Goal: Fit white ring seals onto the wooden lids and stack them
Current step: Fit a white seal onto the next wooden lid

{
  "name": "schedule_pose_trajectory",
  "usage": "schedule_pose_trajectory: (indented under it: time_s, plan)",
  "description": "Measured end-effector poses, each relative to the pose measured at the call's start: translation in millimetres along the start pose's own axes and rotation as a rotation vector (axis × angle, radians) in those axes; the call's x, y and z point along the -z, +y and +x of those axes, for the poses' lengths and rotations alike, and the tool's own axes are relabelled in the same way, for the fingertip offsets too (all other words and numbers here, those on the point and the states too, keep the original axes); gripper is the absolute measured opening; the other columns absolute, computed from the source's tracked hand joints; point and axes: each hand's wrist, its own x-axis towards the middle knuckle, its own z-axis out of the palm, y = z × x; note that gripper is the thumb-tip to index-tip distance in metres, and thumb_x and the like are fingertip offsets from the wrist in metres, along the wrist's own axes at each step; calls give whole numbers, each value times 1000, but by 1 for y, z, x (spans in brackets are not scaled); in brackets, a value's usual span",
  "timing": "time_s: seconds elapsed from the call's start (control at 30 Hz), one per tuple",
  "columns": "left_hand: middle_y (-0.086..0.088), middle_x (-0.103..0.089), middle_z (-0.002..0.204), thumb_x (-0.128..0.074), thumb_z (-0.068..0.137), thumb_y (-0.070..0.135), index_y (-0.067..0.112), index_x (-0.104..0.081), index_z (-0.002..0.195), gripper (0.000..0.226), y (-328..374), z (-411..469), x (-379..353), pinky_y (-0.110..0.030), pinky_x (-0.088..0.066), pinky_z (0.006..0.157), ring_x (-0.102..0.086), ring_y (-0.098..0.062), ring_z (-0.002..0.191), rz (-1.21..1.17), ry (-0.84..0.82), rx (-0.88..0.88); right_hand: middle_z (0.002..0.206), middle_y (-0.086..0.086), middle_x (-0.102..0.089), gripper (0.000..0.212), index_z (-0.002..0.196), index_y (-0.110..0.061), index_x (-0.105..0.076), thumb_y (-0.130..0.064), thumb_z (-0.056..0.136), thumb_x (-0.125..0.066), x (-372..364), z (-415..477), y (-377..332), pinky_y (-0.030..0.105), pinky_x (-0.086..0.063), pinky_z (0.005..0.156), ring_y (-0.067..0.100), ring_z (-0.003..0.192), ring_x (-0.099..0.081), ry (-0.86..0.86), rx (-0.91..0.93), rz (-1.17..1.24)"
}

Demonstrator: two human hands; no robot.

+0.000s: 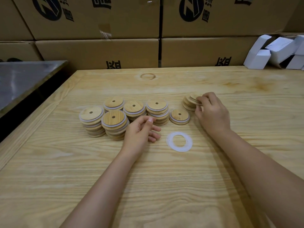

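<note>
Work is looking well along. One loose white ring [179, 142] is lying flat on the surface [164, 186] near the middle, between the two hands and touching neither. Just beyond it a short sealed pile [179, 116], one lid or perhaps two, is sitting by itself and seems to be starting a new stack. To its left, five finished stacks [157, 112] are crowding together, each lid showing a white edge under its wood; I am counting those as done.

Farther off to the right, a small pile of bare lids [189, 104] is waiting, with no white showing between them. The right hand [212, 112] is reaching over that pile, its grip pinching the top lid [194, 97] and tipping it up. The left hand [141, 132] is lying beside the finished stacks, its grip loosely curled and holding nothing.

What is remaining, as I judge it, is the handful of bare lids. Their number is hard to tell, and only the one spare ring is showing.

Cardboard boxes [98, 51] are walling the far side, white cartons [269, 51] are tumbling at far right, and a metal sheet [24, 79] is lying at far left.
</note>
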Motion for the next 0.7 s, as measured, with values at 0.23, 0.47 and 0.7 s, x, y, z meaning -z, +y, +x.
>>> schedule_pose_trajectory:
  time_s: [0.23, 0.47, 0.7]
  plan:
    - [-9, -68, 77, -41, 99, 17, 13, -61, 92, 21, 1, -2, 0, -21, -46, 51, -62, -14, 56, 34, -45, 0, 88, 17, -63, 14, 90, 4, -68, 1, 76, -64, 18, -8, -36, 37, -53, 51, 29, 71, -64, 170, 46, 196]
    - [-4, -71, 69, -39, 87, 46, 6, -63, 90, 47, 4, -3, 0, -22, -47, 52, -63, -13, 59, -75, -119, 17, 87, 15, -66, 15, 91, 1, -71, -3, 80, -61, 26, -33, -81, 34, -54, 67, 29, 76, -65, 126, 362, 289]
    - [0, -65, 59, -43, 96, 12, 11, -62, 73, 30, 5, -4, 3, -22, -49, 49, -61, -11, 55, -92, -55, -14, 88, 12, -66, 16, 93, -4, -71, -13, 81, -65, 21, -38, -86, 35, -51, 66, 29, 75, -63, 19, 387, 277]
